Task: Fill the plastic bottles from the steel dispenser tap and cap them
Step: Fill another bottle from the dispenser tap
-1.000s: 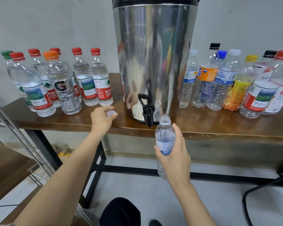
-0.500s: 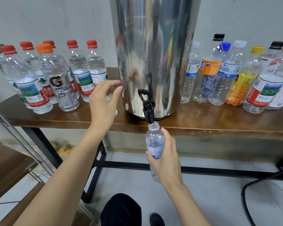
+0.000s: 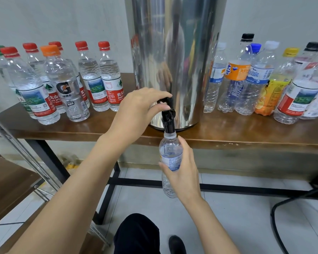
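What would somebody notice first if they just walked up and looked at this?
Most likely the big shiny steel dispenser in the middle of the wooden table. At its base, the left hand grips the black tap while the right hand holds a small uncapped bottle up under it. Rows of capped bottles stand on both sides of the dispenser.

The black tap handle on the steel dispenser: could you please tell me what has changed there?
The left hand moved up and right and took hold of the black tap handle. The right hand moved the clear plastic bottle left, its mouth under the spout. The capped bottles stayed put.
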